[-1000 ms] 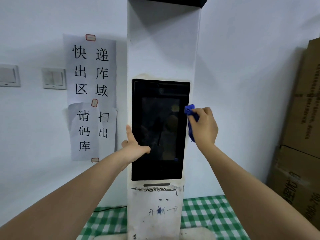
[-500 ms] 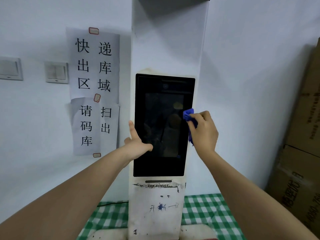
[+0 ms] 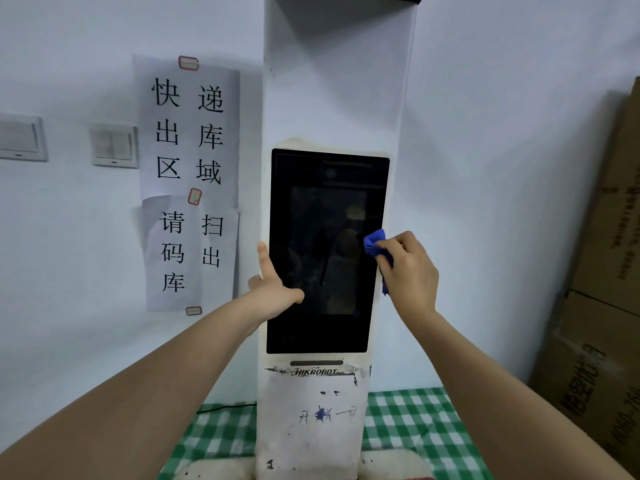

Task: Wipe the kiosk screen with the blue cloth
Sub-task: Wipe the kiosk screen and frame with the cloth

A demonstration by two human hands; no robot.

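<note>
A tall white kiosk (image 3: 332, 98) stands against the wall, with a dark upright screen (image 3: 322, 220) set in its front. My right hand (image 3: 410, 271) grips a crumpled blue cloth (image 3: 374, 242) and presses it against the screen's right edge, about halfway up. My left hand (image 3: 277, 285) holds the kiosk's left edge beside the screen, index finger pointing up along the frame and thumb lying on the glass. The screen is off and shows smears and reflections.
Paper notices (image 3: 190, 181) with Chinese characters hang on the wall left of the kiosk, beside two wall switches (image 3: 112, 145). Stacked cardboard boxes (image 3: 602, 271) stand at the right. A green checked cloth (image 3: 415, 427) covers the surface under the kiosk.
My right hand with the blue cloth has slid a little down and left along the screen's right edge. My left hand keeps its hold on the left edge.
</note>
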